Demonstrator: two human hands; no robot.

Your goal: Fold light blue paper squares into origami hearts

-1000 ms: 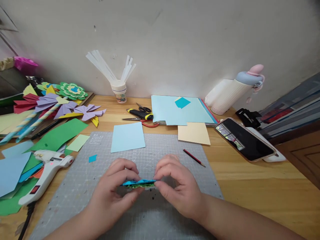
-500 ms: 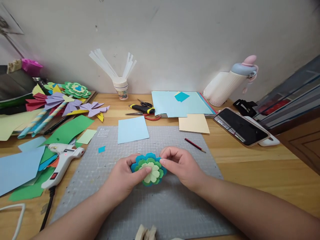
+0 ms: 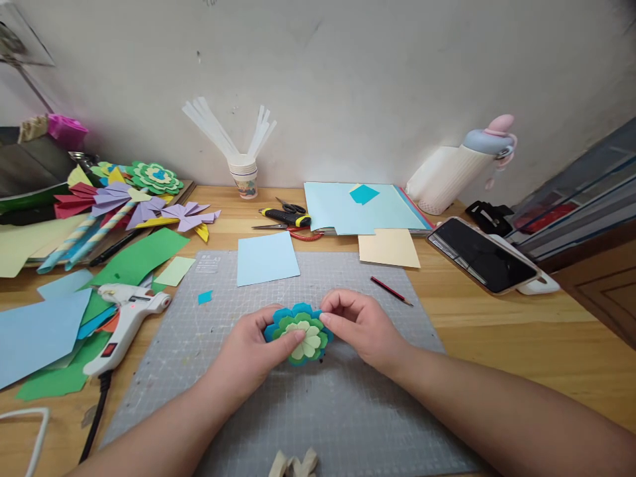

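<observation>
A layered paper flower (image 3: 311, 343), blue outside, green between and pale green at the centre, is held above the grey cutting mat (image 3: 348, 424). My left hand (image 3: 261, 341) grips its left side, the thumb lying on the pale centre and the other fingers behind. At the upper right edge, my right hand (image 3: 360, 324) pinches a blue petal between thumb and forefinger. Beyond the hands, a light blue paper square (image 3: 268, 258) rests on the mat, with a small blue scrap (image 3: 205, 297) to its left and a dark red pencil (image 3: 391, 291) to its right.
At the left are a white glue gun (image 3: 126, 321), green paper (image 3: 144, 255) and folded paper flowers (image 3: 186, 215). Along the back stand paper cups (image 3: 244, 177) with white strips, a cutter (image 3: 283, 216) and stacked sheets (image 3: 328, 205). A phone (image 3: 484, 255) and bottle (image 3: 462, 165) are at right.
The whole view has shifted slightly, so things appear a little further right. The flower is tilted slightly differently; both hands keep their hold on it.
</observation>
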